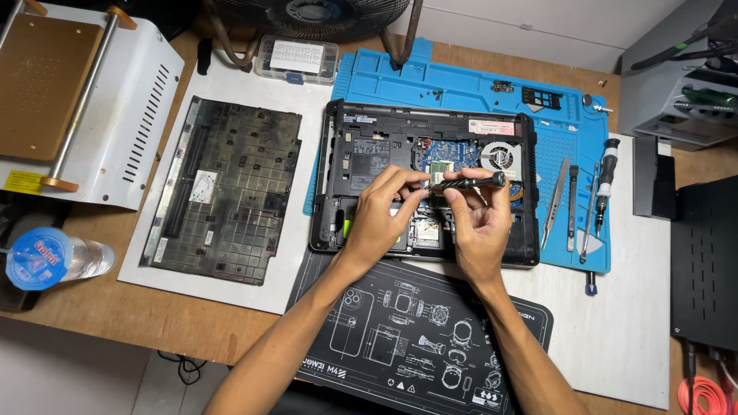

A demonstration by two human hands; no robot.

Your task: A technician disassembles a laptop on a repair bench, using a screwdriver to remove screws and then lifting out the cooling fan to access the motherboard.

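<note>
Head view: one opened laptop [361, 154] on the blue mat [461, 81], one detached bottom cover [223, 188] toward the worktop's left edge. One black screwdriver [469, 183] above the laptop's middle, long axis level, tip pointing left. Right hand [480, 223] pinched around its handle; left hand [380, 215] fingertips narrowed at the tip.

Bright, even overhead light; soft short shadows under the hands. Mild glare on the white machine [131, 100], upper left. Sharp throughout, slight bending at frame edges.
</note>
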